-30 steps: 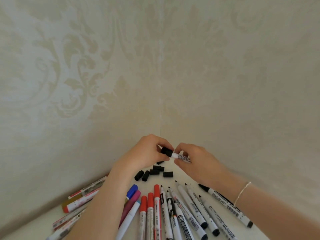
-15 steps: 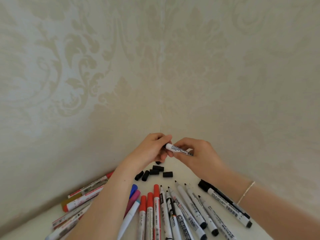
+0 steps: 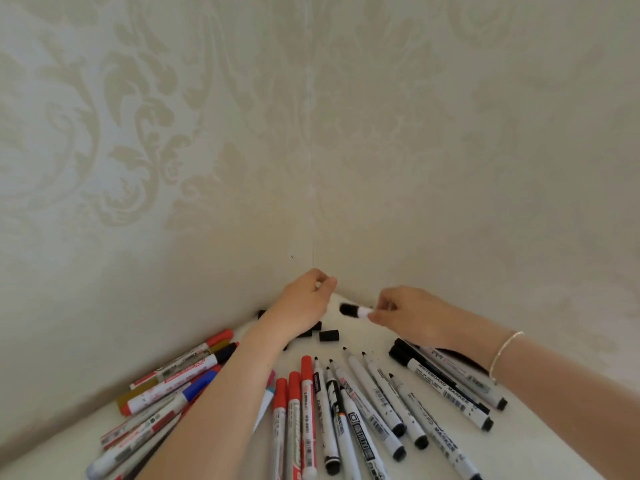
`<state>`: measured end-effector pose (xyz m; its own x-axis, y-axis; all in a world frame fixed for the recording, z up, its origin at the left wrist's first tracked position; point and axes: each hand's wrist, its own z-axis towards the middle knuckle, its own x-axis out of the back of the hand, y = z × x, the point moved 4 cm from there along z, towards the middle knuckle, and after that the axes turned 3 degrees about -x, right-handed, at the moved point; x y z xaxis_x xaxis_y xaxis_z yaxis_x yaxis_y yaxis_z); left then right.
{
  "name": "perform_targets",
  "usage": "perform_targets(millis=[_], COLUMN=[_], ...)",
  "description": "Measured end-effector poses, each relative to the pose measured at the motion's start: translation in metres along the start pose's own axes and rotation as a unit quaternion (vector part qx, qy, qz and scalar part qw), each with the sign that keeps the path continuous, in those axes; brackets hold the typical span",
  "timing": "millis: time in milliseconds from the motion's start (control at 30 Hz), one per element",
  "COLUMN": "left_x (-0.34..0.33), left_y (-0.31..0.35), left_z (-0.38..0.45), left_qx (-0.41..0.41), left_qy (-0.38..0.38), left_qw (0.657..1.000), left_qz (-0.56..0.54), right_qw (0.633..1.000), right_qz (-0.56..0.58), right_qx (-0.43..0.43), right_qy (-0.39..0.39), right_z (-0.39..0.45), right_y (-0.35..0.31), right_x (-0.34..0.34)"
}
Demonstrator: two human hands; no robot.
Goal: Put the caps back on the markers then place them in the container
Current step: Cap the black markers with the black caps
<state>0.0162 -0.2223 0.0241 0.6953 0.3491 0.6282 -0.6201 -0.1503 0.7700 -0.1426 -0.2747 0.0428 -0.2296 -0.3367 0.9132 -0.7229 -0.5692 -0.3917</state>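
Loose caps [image 3: 328, 335] behind marker row [image 3: 349, 410], near wall corner [image 3: 312, 237]

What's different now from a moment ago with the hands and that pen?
The hands have parted: the left hand let go and drew away left, while the right hand carries the capped black marker rightward. The loose black caps and the markers on the table stayed put.

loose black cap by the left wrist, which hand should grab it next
Left. The left hand is nearer the loose black cap, and the right hand already holds a capped marker.
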Motion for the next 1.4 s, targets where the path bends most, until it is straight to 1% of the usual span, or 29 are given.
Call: perform_targets(millis=[100, 200, 267, 333, 400, 500, 600, 667, 733, 767, 833, 933, 1033, 1133, 1200, 1267, 1333, 1367, 1400], left_x=[0.008, 0.001, -0.007, -0.011, -0.013, -0.016, -0.018, -0.019, -0.02, -0.02, -0.021, -0.024, -0.025, -0.027, -0.028, -0.03, -0.03, -0.026, -0.021], left_y=[-0.009, -0.012, -0.013, -0.014, -0.014, -0.014, -0.01, -0.011, -0.014, -0.017, -0.016, -0.015, -0.018, -0.021, -0.022, -0.024, -0.025, -0.023, -0.02], left_z=[0.0, -0.001, -0.002, -0.003, -0.004, -0.002, 0.0, 0.001, 0.0, -0.001, 0.0, 0.0, 0.001, 0.001, 0.001, 0.001, 0.001, 0.002, 0.002], left_qx=[-0.004, -0.007, -0.012, -0.02, -0.026, -0.025, -0.006, -0.008, -0.011, -0.012, -0.011, -0.004, -0.009, -0.013, -0.023, -0.027, -0.03, -0.037, -0.043], left_qy=[-0.018, -0.062, -0.099, -0.124, -0.133, -0.14, -0.162, -0.163, -0.155, -0.149, -0.146, -0.155, -0.142, -0.137, -0.119, -0.108, -0.103, -0.088, -0.07], left_qw=[0.994, 0.988, 0.983, 0.977, 0.971, 0.966, 0.957, 0.955, 0.956, 0.957, 0.956, 0.952, 0.953, 0.95, 0.951, 0.951, 0.956, 0.964, 0.976], left_qz=[0.109, 0.144, 0.156, 0.174, 0.196, 0.217, 0.24, 0.248, 0.25, 0.25, 0.253, 0.263, 0.267, 0.28, 0.286, 0.288, 0.273, 0.247, 0.202], right_qw=[0.993, 0.987, 0.985, 0.984, 0.981, 0.978, 0.976, 0.975, 0.96, 0.951, 0.942, 0.946, 0.955, 0.97, 0.984, 0.994, 0.984, 0.971, 0.963], right_qz=[-0.066, -0.074, -0.09, -0.124, -0.158, -0.183, -0.191, -0.156, -0.143, -0.15, -0.17, -0.167, -0.144, -0.097, -0.04, 0.04, 0.169, 0.233, 0.267], right_qx=[-0.052, -0.074, -0.077, -0.068, -0.058, -0.051, -0.052, -0.066, -0.086, -0.092, -0.097, -0.106, -0.113, -0.106, -0.09, -0.066, -0.05, -0.043, -0.032], right_qy=[-0.088, -0.124, -0.128, -0.112, -0.091, -0.091, -0.092, -0.147, -0.226, -0.253, -0.272, -0.255, -0.235, -0.197, -0.151, -0.081, -0.027, -0.022, -0.024], right_z=[-0.01, -0.016, -0.016, -0.015, -0.014, -0.012, -0.011, -0.014, -0.018, -0.021, -0.023, -0.022, -0.019, -0.015, -0.01, -0.003, 0.0, -0.001, -0.003], right_y=[0.015, 0.019, 0.019, 0.019, 0.02, 0.022, 0.019, 0.015, 0.01, 0.009, 0.01, 0.013, 0.015, 0.014, 0.014, 0.014, 0.014, 0.014, 0.012], right_x=[-0.011, -0.014, -0.018, -0.022, -0.027, -0.032, -0.027, -0.025, -0.026, -0.027, -0.031, -0.036, -0.039, -0.031, -0.018, -0.004, 0.003, 0.003, 0.002])
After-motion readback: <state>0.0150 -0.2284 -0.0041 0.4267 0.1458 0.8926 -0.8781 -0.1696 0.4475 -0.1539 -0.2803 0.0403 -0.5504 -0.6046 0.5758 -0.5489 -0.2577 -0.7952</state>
